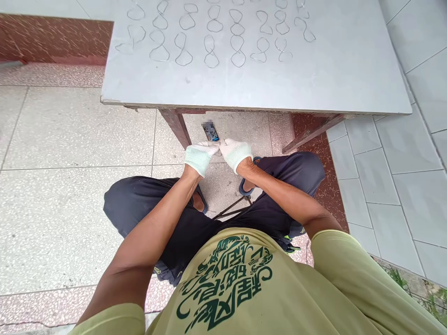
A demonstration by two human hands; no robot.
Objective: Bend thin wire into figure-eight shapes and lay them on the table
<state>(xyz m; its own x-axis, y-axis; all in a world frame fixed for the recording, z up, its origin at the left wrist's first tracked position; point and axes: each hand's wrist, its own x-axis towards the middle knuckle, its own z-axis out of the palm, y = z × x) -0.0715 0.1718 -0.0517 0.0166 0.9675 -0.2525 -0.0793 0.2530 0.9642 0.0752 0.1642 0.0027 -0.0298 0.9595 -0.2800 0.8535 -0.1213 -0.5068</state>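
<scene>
My left hand (pixel 202 154), in a white knitted glove, is closed in a pinch over the floor in front of my knees. My right hand (pixel 235 151), gloved alike, pinches close against it, and the fingertips of both hands nearly meet. A faint thin curve of wire (pixel 217 153) seems to show just under the fingertips; most of it is hidden by the gloves. On the table (pixel 328 83) beyond my hands, thin wires bent into figure-eights (pixel 238 51) lie in rows. Some of them, such as the far-left wire (pixel 136 33), are more open and uneven.
Just beyond my hands a small dark patterned packet (pixel 210 131) with a blue end lies on the speckled floor. A table leg (pixel 177 126) stands to the left, another leg (pixel 310 134) to the right. A tiled wall (pixel 415 144) runs along the right side.
</scene>
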